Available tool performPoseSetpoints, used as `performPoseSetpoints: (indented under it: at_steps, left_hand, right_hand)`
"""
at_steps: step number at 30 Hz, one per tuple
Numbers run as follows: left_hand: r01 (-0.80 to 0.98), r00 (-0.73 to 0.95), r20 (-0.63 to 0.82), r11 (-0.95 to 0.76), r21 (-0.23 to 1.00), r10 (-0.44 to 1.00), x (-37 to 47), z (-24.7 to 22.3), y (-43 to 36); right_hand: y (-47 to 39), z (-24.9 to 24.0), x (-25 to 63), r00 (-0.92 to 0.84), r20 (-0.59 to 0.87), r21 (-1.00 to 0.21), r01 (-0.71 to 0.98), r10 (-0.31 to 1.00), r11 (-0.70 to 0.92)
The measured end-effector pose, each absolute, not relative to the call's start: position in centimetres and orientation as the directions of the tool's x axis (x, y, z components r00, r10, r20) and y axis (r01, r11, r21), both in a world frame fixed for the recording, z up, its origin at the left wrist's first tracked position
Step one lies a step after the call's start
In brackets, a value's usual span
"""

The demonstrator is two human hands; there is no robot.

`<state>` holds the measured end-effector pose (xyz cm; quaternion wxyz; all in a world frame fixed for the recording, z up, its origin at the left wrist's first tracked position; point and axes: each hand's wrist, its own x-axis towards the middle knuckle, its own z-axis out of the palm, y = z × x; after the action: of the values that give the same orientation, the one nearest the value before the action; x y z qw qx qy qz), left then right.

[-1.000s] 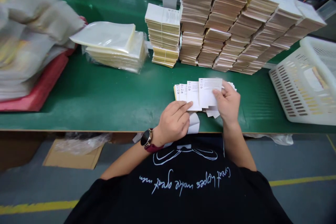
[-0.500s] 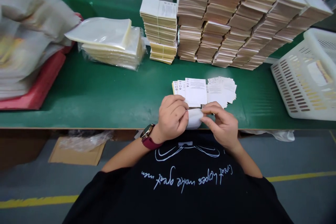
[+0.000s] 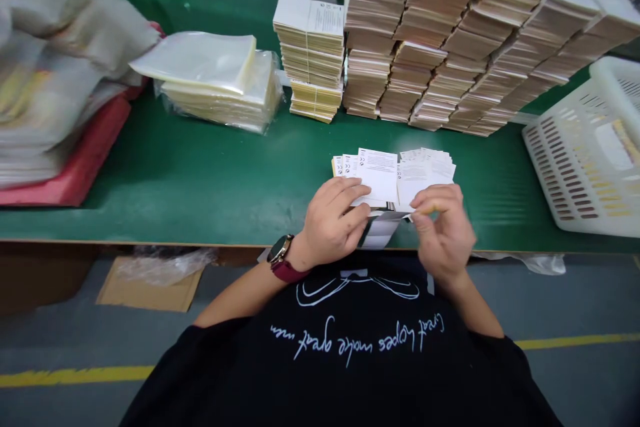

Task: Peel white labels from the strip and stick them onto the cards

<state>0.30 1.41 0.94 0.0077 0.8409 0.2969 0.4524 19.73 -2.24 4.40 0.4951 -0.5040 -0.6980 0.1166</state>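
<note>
Between my two hands, at the table's front edge, is a white folded paper (image 3: 380, 232). My left hand (image 3: 336, 220), with a watch on the wrist, has its fingers closed on the paper's left side. The paper's upper right corner is pinched between the thumb and fingers of my right hand (image 3: 443, 227). Just beyond my hands, printed white cards (image 3: 379, 170) lie overlapping on the green table. More cards (image 3: 425, 170) are fanned out to their right, partly behind my right hand.
Tall stacks of booklets (image 3: 425, 73) stand at the back right, beside a banded stack (image 3: 310, 47). Clear plastic bags (image 3: 215, 80) lie back left. Bagged items on a red tray (image 3: 97, 153) fill the far left. A white basket (image 3: 565, 167) is at the right.
My right hand has moved right with the paper's corner, and the paper looks more spread out, showing a dark upper edge. My left hand has stayed nearly in place. The view has shifted slightly.
</note>
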Motion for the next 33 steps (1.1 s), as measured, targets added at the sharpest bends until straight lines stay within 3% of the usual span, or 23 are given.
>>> performPoseSetpoints:
  at_steps: [3, 7, 14, 22, 26, 28, 31, 33]
  left_hand:
    - [0.499, 0.422, 0.749, -0.821, 0.277, 0.510, 0.4, 0.7, 1.4]
    - [0.493, 0.432, 0.739, -0.821, 0.287, 0.518, 0.6, 0.7, 1.4]
    - [0.498, 0.393, 0.759, -0.814, 0.299, 0.519, 0.6, 0.5, 1.1]
    - [0.514, 0.405, 0.744, -0.806, 0.295, 0.531, 0.4, 0.2, 0.9]
    - [0.494, 0.442, 0.737, -0.824, 0.276, 0.512, 0.5, 0.4, 1.0]
    - [0.494, 0.447, 0.745, -0.831, 0.256, 0.495, 0.6, 0.5, 1.0]
    - [0.507, 0.443, 0.751, -0.828, 0.241, 0.489, 0.7, 0.6, 1.1]
    - [0.507, 0.443, 0.752, -0.828, 0.239, 0.489, 0.7, 0.5, 1.1]
  right_hand:
    - [-0.2, 4.3, 20.8, 0.208, 0.463, -0.846, 0.393, 0.861, 0.360]
    - [3.0, 3.6, 21.2, 0.295, 0.287, -0.938, 0.279, 0.911, 0.205]
    - [4.3, 2.2, 19.2, 0.209, 0.156, -0.965, 0.242, 0.965, 0.103]
    - [4.2, 3.0, 18.1, 0.211, 0.206, -0.918, 0.379, 0.956, 0.114]
    - [4.1, 3.1, 17.8, 0.146, 0.274, -0.833, 0.530, 0.951, 0.158]
    - [3.9, 3.0, 17.7, 0.075, 0.333, -0.705, 0.682, 0.940, 0.196]
    - [3.6, 2.9, 17.9, 0.007, 0.393, -0.416, 0.893, 0.919, 0.171]
    - [3.6, 3.0, 18.2, 0.036, 0.354, -0.367, 0.924, 0.935, 0.103]
